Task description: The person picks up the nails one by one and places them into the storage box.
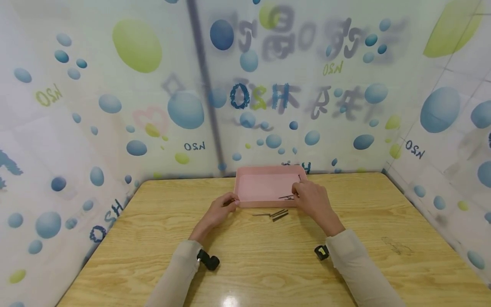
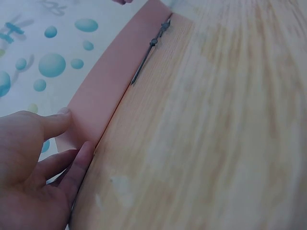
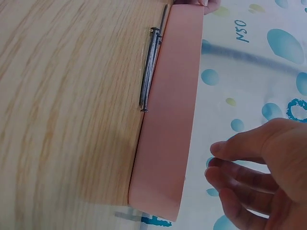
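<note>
A shallow pink tray [image 1: 261, 187] sits at the back of the table. My left hand [image 1: 220, 211] holds its front left corner, thumb at the rim and fingers against the lower wall, as the left wrist view shows [image 2: 43, 158]. Over the tray's right end is my right hand [image 1: 313, 200], fingers loosely bent; in the right wrist view nothing shows between thumb and fingertips. A few dark nails [image 1: 284, 197] lie inside the tray beside that hand, and a short dark piece [image 1: 299, 177] shows past its knuckles. Several metal nails [image 3: 150, 72] lie on the table along the tray's front wall.
The wood-grain table [image 1: 261, 264] meets a patterned sheet [image 1: 245, 140] right behind the tray, with more sheeting at both sides. Dark straps with small devices sit at both wrists [image 1: 208, 260]. A faint mark [image 1: 395, 246] shows on the table at right.
</note>
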The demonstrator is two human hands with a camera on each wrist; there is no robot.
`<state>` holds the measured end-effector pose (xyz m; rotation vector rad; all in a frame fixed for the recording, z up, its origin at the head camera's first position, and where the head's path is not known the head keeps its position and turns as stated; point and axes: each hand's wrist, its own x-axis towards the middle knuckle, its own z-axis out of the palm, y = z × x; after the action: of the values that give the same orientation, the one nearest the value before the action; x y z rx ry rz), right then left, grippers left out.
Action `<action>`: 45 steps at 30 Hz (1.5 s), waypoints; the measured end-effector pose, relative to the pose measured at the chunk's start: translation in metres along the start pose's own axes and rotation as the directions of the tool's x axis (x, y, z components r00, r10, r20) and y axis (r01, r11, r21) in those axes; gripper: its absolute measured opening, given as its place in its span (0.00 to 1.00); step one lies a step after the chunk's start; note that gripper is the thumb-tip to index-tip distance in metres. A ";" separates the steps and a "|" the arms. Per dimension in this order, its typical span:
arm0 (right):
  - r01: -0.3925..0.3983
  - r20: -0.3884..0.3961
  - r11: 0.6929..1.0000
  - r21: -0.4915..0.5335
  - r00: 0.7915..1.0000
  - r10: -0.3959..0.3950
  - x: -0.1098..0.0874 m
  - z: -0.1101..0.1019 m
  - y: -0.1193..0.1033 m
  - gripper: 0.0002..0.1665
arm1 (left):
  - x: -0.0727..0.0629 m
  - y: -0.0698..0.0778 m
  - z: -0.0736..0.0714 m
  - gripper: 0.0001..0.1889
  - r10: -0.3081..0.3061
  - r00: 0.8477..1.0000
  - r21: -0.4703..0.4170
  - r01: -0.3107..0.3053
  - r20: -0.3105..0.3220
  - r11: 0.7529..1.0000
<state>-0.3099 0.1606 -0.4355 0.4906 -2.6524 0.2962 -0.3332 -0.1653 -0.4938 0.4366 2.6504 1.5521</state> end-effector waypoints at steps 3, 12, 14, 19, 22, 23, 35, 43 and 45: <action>0.011 0.017 1.000 0.000 1.000 -0.011 0.001 0.000 -0.001 0.03 | 0.000 0.000 0.000 0.09 0.005 1.000 0.000 -0.005 -0.002 1.000; 0.058 0.029 0.998 0.017 0.998 -0.059 0.001 0.000 -0.004 0.07 | -0.001 0.000 0.000 0.08 0.000 1.000 0.004 0.000 -0.002 1.000; 0.071 0.040 0.997 0.014 0.997 -0.072 0.002 0.001 -0.004 0.07 | -0.001 0.001 0.000 0.08 -0.004 1.000 0.006 0.004 -0.001 1.000; 0.101 0.101 0.995 -0.007 0.990 -0.100 0.002 0.001 -0.006 0.05 | -0.006 0.009 0.000 0.09 -0.005 1.000 -0.010 0.005 0.000 1.000; 0.115 0.134 0.993 0.000 0.984 -0.114 0.003 0.001 -0.007 0.05 | -0.005 0.009 0.000 0.09 -0.007 1.000 -0.016 0.007 0.006 1.000; 0.123 0.141 0.992 0.004 0.982 -0.122 0.003 0.001 -0.007 0.05 | -0.005 0.009 -0.001 0.09 -0.010 1.000 -0.013 0.010 0.012 1.000; 0.236 0.209 0.967 0.098 0.945 -0.252 0.003 0.002 -0.011 0.04 | 0.000 0.000 -0.001 0.08 -0.018 1.000 -0.002 0.018 0.009 1.000; 0.230 0.315 0.961 0.155 0.910 -0.268 0.002 0.008 -0.012 0.08 | 0.000 0.000 0.002 0.09 -0.002 1.000 -0.008 0.002 -0.014 1.000; 0.216 0.341 0.961 0.172 0.902 -0.264 0.002 0.010 -0.013 0.09 | 0.000 0.001 0.003 0.09 -0.004 1.000 -0.005 0.004 -0.023 1.000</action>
<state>-0.3106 0.1455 -0.4417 0.9946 -2.8914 0.3300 -0.3323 -0.1627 -0.4946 0.4155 2.6618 1.5725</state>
